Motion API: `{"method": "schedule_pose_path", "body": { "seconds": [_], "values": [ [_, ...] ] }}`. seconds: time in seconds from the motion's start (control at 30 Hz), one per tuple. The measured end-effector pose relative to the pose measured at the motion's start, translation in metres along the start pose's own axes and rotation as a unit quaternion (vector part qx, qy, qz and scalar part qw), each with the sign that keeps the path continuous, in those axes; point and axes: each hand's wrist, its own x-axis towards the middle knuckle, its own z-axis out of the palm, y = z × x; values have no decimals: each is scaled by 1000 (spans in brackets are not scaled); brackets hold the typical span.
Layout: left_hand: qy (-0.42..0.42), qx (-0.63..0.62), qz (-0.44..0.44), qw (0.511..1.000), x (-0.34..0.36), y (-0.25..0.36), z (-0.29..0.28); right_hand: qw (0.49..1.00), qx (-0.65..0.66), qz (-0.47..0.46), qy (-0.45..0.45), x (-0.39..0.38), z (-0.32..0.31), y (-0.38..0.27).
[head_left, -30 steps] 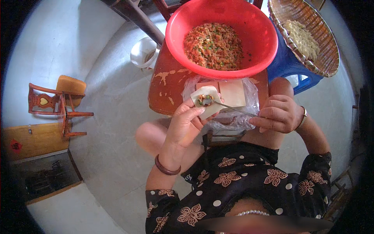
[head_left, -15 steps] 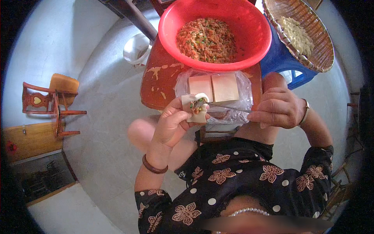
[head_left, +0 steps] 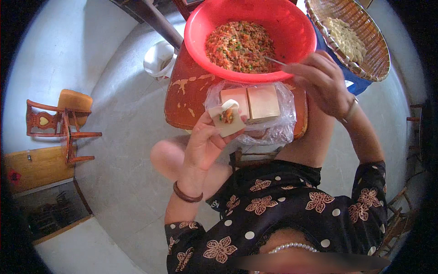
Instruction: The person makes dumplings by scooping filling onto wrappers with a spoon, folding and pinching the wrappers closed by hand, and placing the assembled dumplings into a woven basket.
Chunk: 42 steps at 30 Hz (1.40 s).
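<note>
My left hand holds a square dough wrapper by its edges, its far edge curled over. A small dab of orange and green filling sits on it. In my right hand is a thin-handled metal utensil, reaching over the near right rim of a red basin; its far end is at the chopped filling. Two stacks of square wrappers, a left stack and a right stack, lie side by side on a clear plastic bag, just beyond my left hand.
Basin and bag rest on a worn red-brown wooden stool. At the far right, a woven bamboo basket holds pale folded dough pieces above a blue plastic stool. A white bucket and a wooden chair stand leftward.
My right hand has moved away from the wrapper, up to the basin with the utensil. The wrapper in my left hand now lies more open, with filling left on it.
</note>
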Motion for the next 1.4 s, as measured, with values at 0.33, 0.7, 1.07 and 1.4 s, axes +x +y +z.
{"method": "schedule_pose_path", "body": {
  "seconds": [0.33,0.7,1.07,1.4],
  "values": [
    [31,-24,4,999,4,-23,18,984,-149,-57,-76,16,38,6],
    [-10,-136,32,990,10,-46,29,958,226,176,-17,-65,86,-37],
    [88,96,74,989,4,-66,47,934,317,153,62,-72,99,-38],
    [-45,308,160,937,-5,-67,41,895,382,205,107,-76,101,-43]
  ]
}}
